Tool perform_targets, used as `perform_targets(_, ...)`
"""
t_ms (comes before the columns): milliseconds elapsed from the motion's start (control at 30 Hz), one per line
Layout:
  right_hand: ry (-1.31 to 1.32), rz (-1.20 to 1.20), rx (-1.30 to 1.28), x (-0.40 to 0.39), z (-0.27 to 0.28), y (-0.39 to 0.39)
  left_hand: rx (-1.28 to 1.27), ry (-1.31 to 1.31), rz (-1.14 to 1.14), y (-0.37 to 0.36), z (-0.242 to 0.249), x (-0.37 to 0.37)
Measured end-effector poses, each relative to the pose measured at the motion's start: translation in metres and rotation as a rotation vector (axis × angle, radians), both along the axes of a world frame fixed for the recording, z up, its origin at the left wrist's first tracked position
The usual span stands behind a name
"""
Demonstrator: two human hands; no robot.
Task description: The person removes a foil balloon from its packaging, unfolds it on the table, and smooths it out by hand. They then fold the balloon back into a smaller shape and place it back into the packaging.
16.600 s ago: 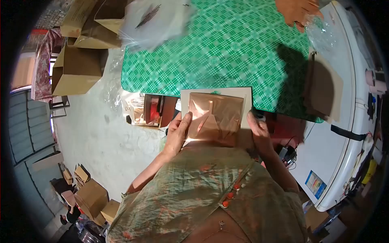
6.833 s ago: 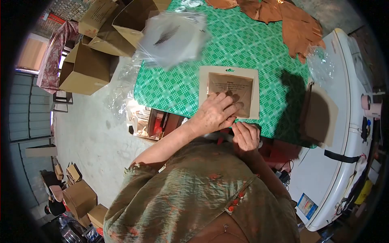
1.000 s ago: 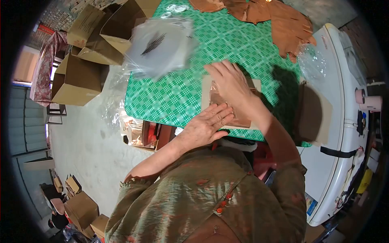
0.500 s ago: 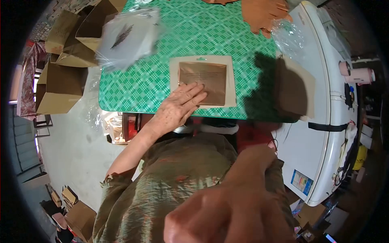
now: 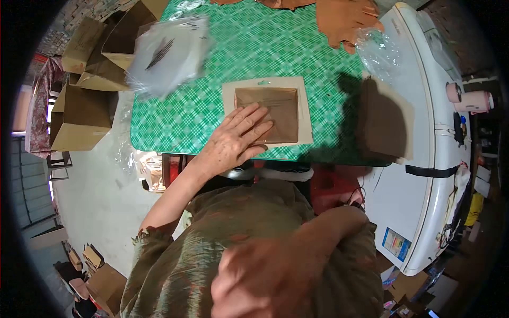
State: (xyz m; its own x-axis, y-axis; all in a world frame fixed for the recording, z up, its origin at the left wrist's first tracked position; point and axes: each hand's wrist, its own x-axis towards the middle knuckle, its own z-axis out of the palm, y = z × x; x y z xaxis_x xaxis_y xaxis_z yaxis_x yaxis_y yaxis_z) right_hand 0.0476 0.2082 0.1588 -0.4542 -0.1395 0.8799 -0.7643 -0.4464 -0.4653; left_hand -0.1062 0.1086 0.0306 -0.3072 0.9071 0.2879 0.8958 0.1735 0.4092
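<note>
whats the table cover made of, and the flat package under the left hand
Table cover: probably plastic or oilcloth, smooth with a faint sheen over the printed green check. Flat package: matte border, likely card, stiff-looking; brown centre creased, faintly shiny, perhaps plastic film.

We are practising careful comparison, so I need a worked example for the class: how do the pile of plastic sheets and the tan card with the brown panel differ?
The plastic sheets are pale and cloudy with dark marks; the tan card is opaque, framing a glossy brown panel. The sheets lie fanned unevenly, while the card has one neat outline. The left hand rests on the card's panel, not on the sheets. Both lie flat on the green table.
</note>
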Motion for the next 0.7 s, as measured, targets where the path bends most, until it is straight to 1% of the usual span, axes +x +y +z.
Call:
perform_targets(33, -0.022, -0.126, 0.207, -0.001, -0.006, 0.018, -0.006, 0.006, -0.003, 0.0, 0.001, -0.002)
perform_targets(133, -0.072, -0.579, 0.661, -0.001, -0.055, 0.047, -0.007, 0.037, -0.018, 0.003, 0.001, -0.008)
perform_targets(167, -0.125, -0.756, 0.871, 0.003, -0.067, 0.055, -0.011, 0.029, -0.014, 0.004, 0.001, -0.01)
perform_targets(200, -0.147, -0.881, 0.971, 0.008, -0.084, 0.062, -0.016, 0.02, -0.01, 0.004, 0.002, -0.011)
perform_targets(267, -0.19, -1.062, 1.006, 0.016, -0.113, 0.072, -0.022, 0.021, 0.002, 0.005, 0.002, -0.014)
perform_targets(300, -0.202, -1.123, 1.094, 0.02, -0.127, 0.077, -0.027, 0.023, -0.002, 0.006, 0.001, -0.015)
perform_targets(367, -0.241, -1.156, 1.197, 0.025, -0.142, 0.081, -0.03, 0.037, -0.006, 0.007, -0.003, -0.02)
perform_targets(467, -0.273, -1.197, 1.268, 0.021, -0.156, 0.076, -0.048, 0.069, -0.003, 0.009, -0.001, -0.022)
perform_targets(567, -0.224, -1.248, 1.319, 0.017, -0.173, 0.069, -0.063, 0.07, 0.006, 0.01, 0.001, -0.022)
perform_targets(600, -0.207, -1.256, 1.38, 0.018, -0.175, 0.067, -0.04, 0.07, 0.002, 0.011, 0.0, -0.024)
perform_targets(700, -0.152, -1.3, 1.373, 0.016, -0.18, 0.066, -0.02, 0.064, 0.008, 0.01, -0.001, -0.024)
